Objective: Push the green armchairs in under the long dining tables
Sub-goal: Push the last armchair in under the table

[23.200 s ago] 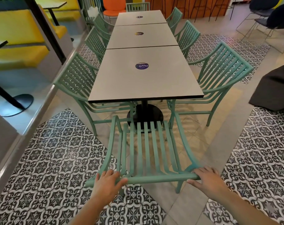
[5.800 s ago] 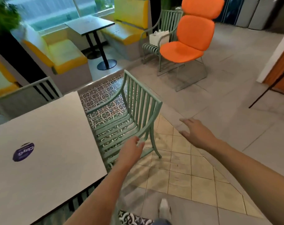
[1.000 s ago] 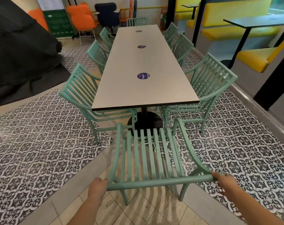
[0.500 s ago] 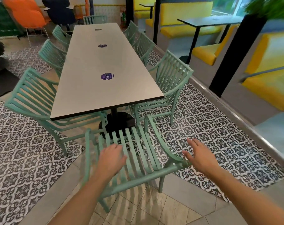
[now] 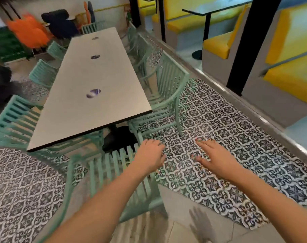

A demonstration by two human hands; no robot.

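A long pale-topped dining table (image 5: 96,81) runs away from me, its near end at centre left. A green slatted armchair (image 5: 114,172) stands at that end, its seat partly under the table. My left hand (image 5: 150,155) hovers over the chair's right armrest, fingers loosely spread, holding nothing. Out over the patterned floor to the right of the chair, my right hand (image 5: 214,158) is open and empty. Another green armchair (image 5: 166,95) sits at the table's right side and one more (image 5: 12,120) at its left. The picture is motion-blurred.
More green chairs line both long sides of the table. A black pillar (image 5: 245,46) and yellow booth seats (image 5: 289,74) with a dark table (image 5: 214,7) lie to the right behind a raised kerb. Orange chairs (image 5: 28,32) and a dark chair (image 5: 60,23) stand at the far left.
Both hands let go of the end chair's backrest and lifted away to the right. My view swung right and tilted, so the table now sits further left.
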